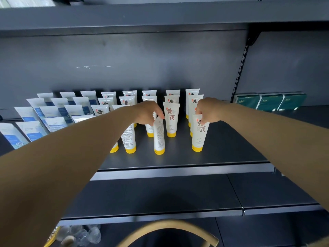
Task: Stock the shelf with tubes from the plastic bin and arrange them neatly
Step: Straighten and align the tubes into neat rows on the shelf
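Your left hand (148,112) pinches the crimped top of a yellow-capped tube (159,135) that stands cap-down with its back label toward you, tilted slightly. Your right hand (209,109) has its grip closed on the top of another tube (199,132), front label facing you, at the right end of the front row. Both stand on the dark shelf (222,150) before rows of matching tubes (171,119), beside blue-labelled tubes (53,111) at left and green packs (270,101) at far right.

Both arms reach forward, left grip (148,113) and right grip (207,111) pinching downward
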Action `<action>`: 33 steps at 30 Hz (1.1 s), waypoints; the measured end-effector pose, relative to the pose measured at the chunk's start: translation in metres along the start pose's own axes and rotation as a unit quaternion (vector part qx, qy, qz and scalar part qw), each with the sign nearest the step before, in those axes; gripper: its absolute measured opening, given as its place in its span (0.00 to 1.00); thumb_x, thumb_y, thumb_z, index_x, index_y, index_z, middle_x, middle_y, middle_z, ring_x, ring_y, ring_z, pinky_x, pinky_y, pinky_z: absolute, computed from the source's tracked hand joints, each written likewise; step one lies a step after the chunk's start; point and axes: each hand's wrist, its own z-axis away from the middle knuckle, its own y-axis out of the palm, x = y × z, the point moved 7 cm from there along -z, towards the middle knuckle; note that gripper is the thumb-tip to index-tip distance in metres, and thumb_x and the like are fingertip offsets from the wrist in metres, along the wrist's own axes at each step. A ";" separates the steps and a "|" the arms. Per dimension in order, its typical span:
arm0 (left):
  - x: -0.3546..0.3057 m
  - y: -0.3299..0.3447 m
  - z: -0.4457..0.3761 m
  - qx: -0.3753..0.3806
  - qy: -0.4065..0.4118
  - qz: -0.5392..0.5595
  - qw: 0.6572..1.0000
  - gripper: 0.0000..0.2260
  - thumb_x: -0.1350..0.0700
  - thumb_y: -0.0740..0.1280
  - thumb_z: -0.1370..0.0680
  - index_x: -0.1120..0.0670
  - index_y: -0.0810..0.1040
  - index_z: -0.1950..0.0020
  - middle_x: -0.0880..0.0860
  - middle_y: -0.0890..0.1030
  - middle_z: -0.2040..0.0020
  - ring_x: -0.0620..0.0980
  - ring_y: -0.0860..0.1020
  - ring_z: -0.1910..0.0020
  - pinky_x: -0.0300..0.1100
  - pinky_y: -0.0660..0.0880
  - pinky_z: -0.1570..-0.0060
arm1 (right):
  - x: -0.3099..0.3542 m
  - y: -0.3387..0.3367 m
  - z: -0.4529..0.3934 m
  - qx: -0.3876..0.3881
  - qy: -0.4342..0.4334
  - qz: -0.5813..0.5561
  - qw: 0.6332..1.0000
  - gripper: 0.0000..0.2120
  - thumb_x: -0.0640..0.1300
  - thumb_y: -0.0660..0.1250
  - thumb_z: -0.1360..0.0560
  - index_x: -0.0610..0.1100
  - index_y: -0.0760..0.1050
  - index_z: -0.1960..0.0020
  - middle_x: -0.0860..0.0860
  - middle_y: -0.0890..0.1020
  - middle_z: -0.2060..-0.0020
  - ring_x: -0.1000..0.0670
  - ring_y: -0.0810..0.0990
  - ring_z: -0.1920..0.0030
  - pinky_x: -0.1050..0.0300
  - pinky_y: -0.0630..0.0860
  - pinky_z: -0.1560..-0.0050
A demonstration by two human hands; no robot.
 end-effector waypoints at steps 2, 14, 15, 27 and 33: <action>0.000 0.001 -0.001 -0.007 0.004 -0.009 1.000 0.19 0.65 0.70 0.28 0.50 0.78 0.39 0.50 0.74 0.37 0.48 0.73 0.44 0.36 0.68 0.49 | 0.000 0.000 0.000 -0.003 -0.001 0.000 1.000 0.16 0.44 0.69 0.26 0.39 0.77 0.40 0.45 0.81 0.46 0.46 0.80 0.50 0.58 0.74 0.54; -0.008 0.018 -0.010 -0.110 -0.035 0.081 0.990 0.14 0.55 0.73 0.29 0.56 0.79 0.46 0.52 0.78 0.50 0.51 0.75 0.53 0.39 0.67 0.59 | -0.005 0.006 -0.002 0.015 -0.011 -0.033 0.999 0.13 0.42 0.68 0.25 0.37 0.78 0.43 0.45 0.81 0.45 0.46 0.80 0.49 0.54 0.76 0.52; -0.008 0.018 -0.012 -0.120 -0.040 0.087 0.988 0.15 0.55 0.73 0.30 0.56 0.79 0.45 0.52 0.79 0.48 0.51 0.75 0.51 0.40 0.68 0.57 | -0.005 0.005 -0.001 0.017 -0.013 -0.037 0.999 0.13 0.42 0.68 0.25 0.37 0.78 0.43 0.45 0.82 0.46 0.46 0.80 0.49 0.54 0.76 0.52; -0.019 0.017 -0.027 -0.135 -0.041 0.105 0.984 0.17 0.57 0.74 0.30 0.58 0.79 0.42 0.54 0.78 0.42 0.54 0.76 0.44 0.45 0.73 0.47 | -0.008 0.002 -0.005 0.022 -0.023 -0.072 0.997 0.13 0.42 0.69 0.26 0.40 0.79 0.43 0.46 0.82 0.47 0.48 0.78 0.52 0.59 0.73 0.58; -0.019 0.019 -0.029 -0.132 -0.045 0.114 0.984 0.18 0.56 0.74 0.29 0.58 0.78 0.41 0.54 0.78 0.41 0.53 0.76 0.42 0.45 0.73 0.44 | -0.010 0.003 -0.005 0.024 -0.021 -0.083 0.996 0.13 0.42 0.69 0.26 0.41 0.79 0.41 0.47 0.82 0.45 0.47 0.80 0.49 0.57 0.75 0.54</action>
